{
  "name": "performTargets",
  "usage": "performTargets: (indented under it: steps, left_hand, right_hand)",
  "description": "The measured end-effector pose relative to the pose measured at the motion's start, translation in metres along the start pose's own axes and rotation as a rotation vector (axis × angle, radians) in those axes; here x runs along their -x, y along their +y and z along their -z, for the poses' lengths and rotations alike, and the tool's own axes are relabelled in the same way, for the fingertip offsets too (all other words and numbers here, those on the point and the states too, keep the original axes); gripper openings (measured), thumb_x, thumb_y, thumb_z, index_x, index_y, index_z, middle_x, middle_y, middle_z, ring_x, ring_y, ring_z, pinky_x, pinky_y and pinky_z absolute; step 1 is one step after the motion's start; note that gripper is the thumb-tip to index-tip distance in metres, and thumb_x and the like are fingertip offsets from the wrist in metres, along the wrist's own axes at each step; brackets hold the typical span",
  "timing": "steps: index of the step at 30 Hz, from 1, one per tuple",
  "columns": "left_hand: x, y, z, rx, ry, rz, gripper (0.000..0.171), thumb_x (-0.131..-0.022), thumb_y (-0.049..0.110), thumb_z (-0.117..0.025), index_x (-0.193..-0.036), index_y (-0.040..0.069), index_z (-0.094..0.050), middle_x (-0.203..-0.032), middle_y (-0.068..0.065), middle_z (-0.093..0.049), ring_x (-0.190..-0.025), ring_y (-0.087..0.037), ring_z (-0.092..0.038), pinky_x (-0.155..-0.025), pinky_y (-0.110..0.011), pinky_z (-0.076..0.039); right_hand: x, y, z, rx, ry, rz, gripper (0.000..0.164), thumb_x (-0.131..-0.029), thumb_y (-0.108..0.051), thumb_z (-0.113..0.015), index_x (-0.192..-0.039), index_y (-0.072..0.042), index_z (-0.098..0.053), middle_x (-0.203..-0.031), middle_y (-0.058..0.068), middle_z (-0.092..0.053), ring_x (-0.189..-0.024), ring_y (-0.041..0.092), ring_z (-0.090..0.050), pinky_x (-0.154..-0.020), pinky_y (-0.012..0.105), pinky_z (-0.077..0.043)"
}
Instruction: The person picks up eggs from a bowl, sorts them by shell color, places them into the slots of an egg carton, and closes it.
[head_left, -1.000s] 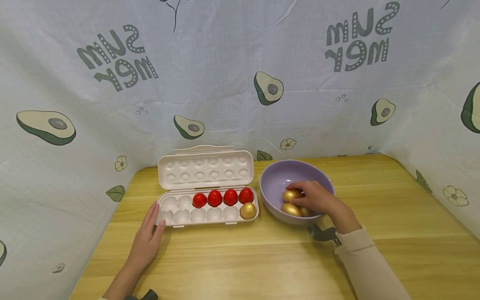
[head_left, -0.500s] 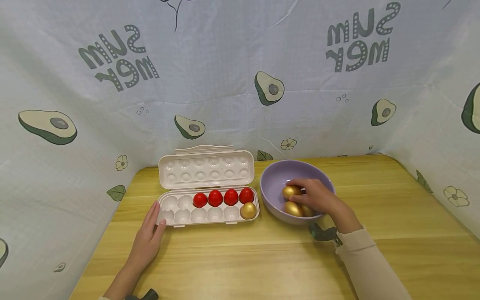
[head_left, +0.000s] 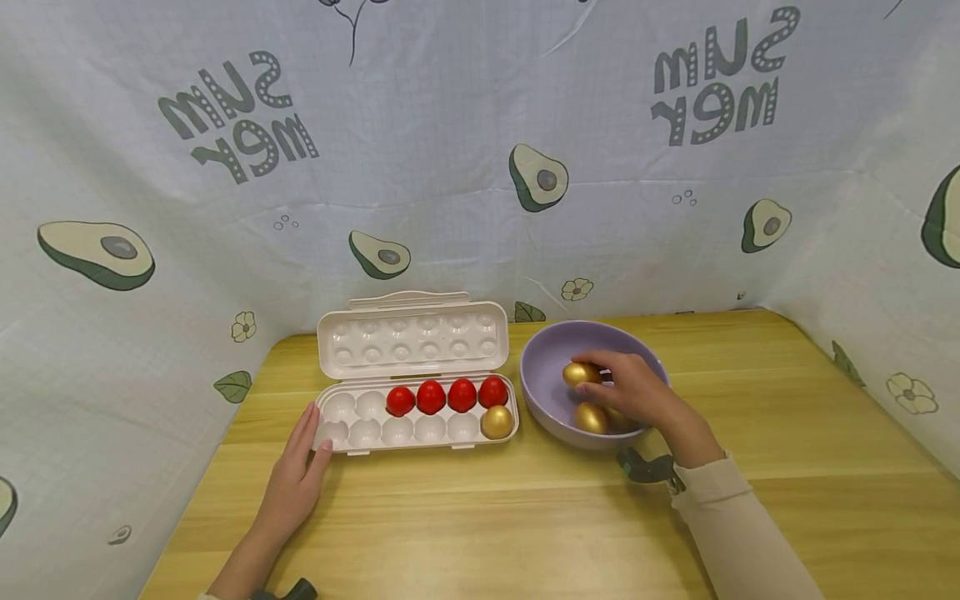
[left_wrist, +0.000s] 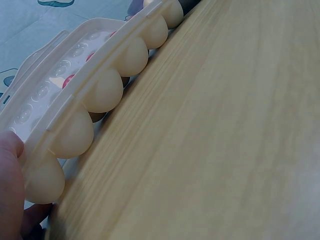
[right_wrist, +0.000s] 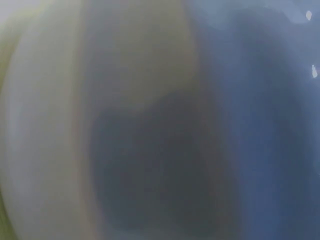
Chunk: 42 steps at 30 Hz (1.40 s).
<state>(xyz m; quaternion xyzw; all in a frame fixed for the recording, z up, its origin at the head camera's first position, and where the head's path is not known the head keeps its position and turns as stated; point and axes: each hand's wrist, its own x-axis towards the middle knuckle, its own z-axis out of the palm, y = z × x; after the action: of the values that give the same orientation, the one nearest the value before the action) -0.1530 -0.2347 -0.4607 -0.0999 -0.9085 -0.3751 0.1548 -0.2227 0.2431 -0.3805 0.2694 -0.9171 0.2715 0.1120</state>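
My right hand (head_left: 628, 387) reaches into the purple bowl (head_left: 542, 354) and pinches a golden egg (head_left: 578, 374) between thumb and fingers. Below it lies another golden egg (head_left: 591, 418), and one more shows partly under the hand. My left hand (head_left: 295, 479) rests at the left end of the white egg carton (head_left: 408, 444), its fingers fairly straight along the side. In the left wrist view the thumb (left_wrist: 11, 143) touches the carton's rim. Several red eggs (head_left: 431, 397) fill the right part of the back row, with a golden egg (head_left: 497, 422) at the front right.
The carton's lid (head_left: 412, 364) stands raised behind its base. All of this is on a wooden table (head_left: 480, 517), with a printed curtain (head_left: 450, 167) around its back and sides. In the right wrist view, blurred close surfaces fill the frame.
The golden egg in my right hand has risen slightly in the bowl, and the egg below has shifted a little to the right. My left hand and the carton stay put.
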Motion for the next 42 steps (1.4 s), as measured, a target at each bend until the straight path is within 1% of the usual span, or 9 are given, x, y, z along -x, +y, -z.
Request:
performTargets:
  steps: [8, 15, 23, 28, 33, 35, 42]
  left_hand:
    - [0.0, -0.001, 0.0, -0.002, 0.003, 0.0, 0.056, -0.096, 0.027, -0.042, -0.143, 0.004, -0.021, -0.149, -0.009, -0.018, -0.135, -0.024, -0.017, -0.102, -0.006, -0.007]
    - [0.0, 0.0, 0.0, 0.001, 0.005, -0.004, 0.056, -0.096, 0.026, -0.042, -0.143, 0.004, -0.021, -0.149, -0.01, -0.019, -0.135, -0.025, -0.017, -0.103, -0.007, -0.008]
    - [0.0, 0.0, -0.001, -0.001, 0.012, -0.02, 0.055, -0.096, 0.024, -0.043, -0.142, 0.002, -0.022, -0.148, -0.012, -0.019, -0.134, -0.026, -0.018, -0.102, -0.007, -0.009]
    - [0.0, 0.001, 0.0, 0.011, 0.003, -0.014, 0.056, -0.096, 0.025, -0.042, -0.142, 0.002, -0.021, -0.149, -0.011, -0.018, -0.135, -0.027, -0.017, -0.103, -0.008, -0.008]
    - [0.0, 0.002, 0.0, 0.006, -0.003, 0.005, 0.056, -0.096, 0.026, -0.042, -0.143, 0.003, -0.021, -0.149, -0.009, -0.017, -0.135, -0.026, -0.017, -0.104, -0.008, -0.008]
    - [0.0, 0.002, 0.0, 0.004, -0.006, 0.008, 0.056, -0.096, 0.027, -0.042, -0.143, 0.004, -0.021, -0.149, -0.009, -0.017, -0.135, -0.025, -0.016, -0.104, -0.008, -0.008]
    - [0.0, 0.001, 0.0, 0.0, -0.009, 0.009, 0.056, -0.096, 0.027, -0.041, -0.143, 0.005, -0.02, -0.149, -0.01, -0.017, -0.135, -0.025, -0.016, -0.103, -0.008, -0.008]
  right_hand:
    - [-0.001, -0.005, 0.0, 0.008, 0.0, -0.01, 0.036, -0.079, -0.02, -0.07, -0.111, -0.008, -0.062, -0.102, 0.001, -0.064, -0.088, 0.014, -0.058, -0.079, 0.039, -0.049]
    - [-0.002, -0.01, 0.001, -0.04, -0.017, -0.001, 0.034, -0.08, -0.017, -0.069, -0.112, -0.007, -0.06, -0.1, 0.002, -0.063, -0.089, 0.015, -0.06, -0.078, 0.037, -0.05]
    - [-0.005, -0.017, -0.002, -0.077, -0.011, 0.016, 0.033, -0.081, -0.016, -0.068, -0.111, -0.007, -0.06, -0.1, 0.001, -0.063, -0.089, 0.015, -0.06, -0.077, 0.036, -0.051]
    - [-0.006, -0.021, -0.003, -0.097, -0.003, 0.044, 0.033, -0.081, -0.014, -0.068, -0.112, -0.006, -0.059, -0.101, 0.003, -0.063, -0.089, 0.016, -0.06, -0.077, 0.035, -0.051]
    - [-0.006, -0.025, -0.003, -0.095, 0.02, 0.077, 0.036, -0.079, -0.014, -0.069, -0.113, -0.007, -0.059, -0.102, 0.001, -0.062, -0.089, 0.014, -0.06, -0.077, 0.034, -0.051]
    - [-0.007, -0.027, -0.004, -0.111, 0.028, 0.085, 0.036, -0.079, -0.014, -0.07, -0.112, -0.007, -0.059, -0.101, 0.001, -0.062, -0.088, 0.014, -0.06, -0.077, 0.033, -0.052]
    - [-0.011, -0.037, -0.006, -0.157, 0.053, 0.051, 0.036, -0.077, -0.02, -0.072, -0.11, -0.011, -0.06, -0.101, -0.003, -0.062, -0.089, 0.011, -0.061, -0.077, 0.027, -0.051]
